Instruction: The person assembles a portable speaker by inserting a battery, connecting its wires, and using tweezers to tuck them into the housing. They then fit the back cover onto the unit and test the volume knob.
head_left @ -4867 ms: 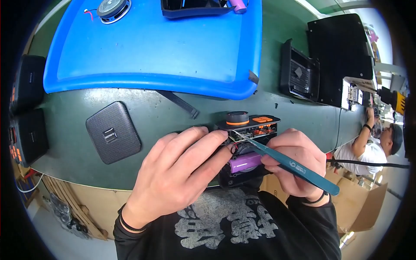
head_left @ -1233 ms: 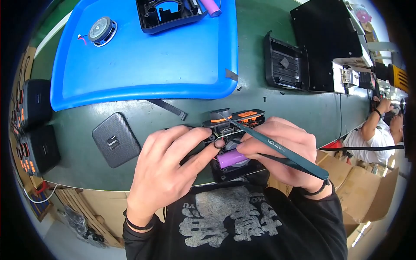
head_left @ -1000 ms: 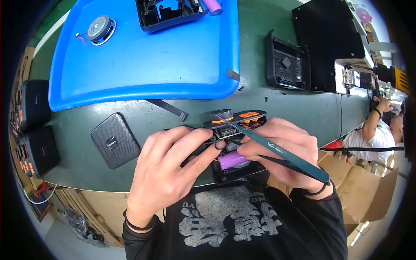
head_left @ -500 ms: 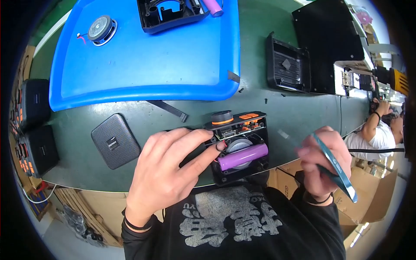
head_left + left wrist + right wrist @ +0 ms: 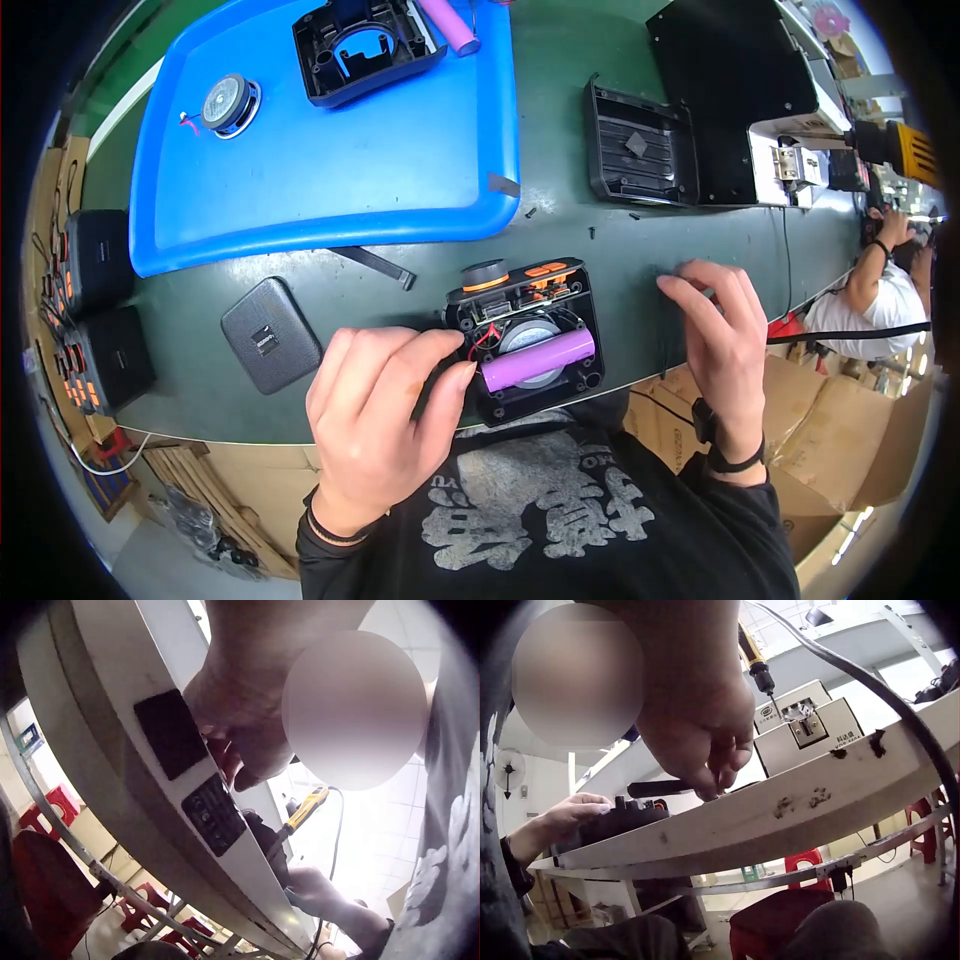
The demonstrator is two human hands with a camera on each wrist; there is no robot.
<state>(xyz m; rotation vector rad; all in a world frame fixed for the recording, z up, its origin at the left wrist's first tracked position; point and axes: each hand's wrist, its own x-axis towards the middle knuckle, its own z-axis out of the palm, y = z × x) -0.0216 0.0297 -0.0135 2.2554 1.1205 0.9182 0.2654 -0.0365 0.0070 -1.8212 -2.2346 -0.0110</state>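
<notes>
An opened portable speaker stands near the bench's front edge. Inside lie a purple battery cell and thin red wires; an orange-ringed knob tops it. My left hand holds the speaker's left rim between thumb and index finger, close to the wires. To the right of the speaker, my right hand is low over the bench with bent fingers. A thin dark strip, seemingly the tweezers, shows below its fingertips. The right wrist view has these fingertips close together at the bench top.
A blue tray holds a loose speaker driver, a black housing and another purple cell. A mesh grille lies left. Behind are a black shell and a black machine. Finished-looking speakers stand far left.
My right hand has drawn the tweezers out of the speaker and moved right, now low over the bench. My left fingers have shifted from the wires to the left rim.
</notes>
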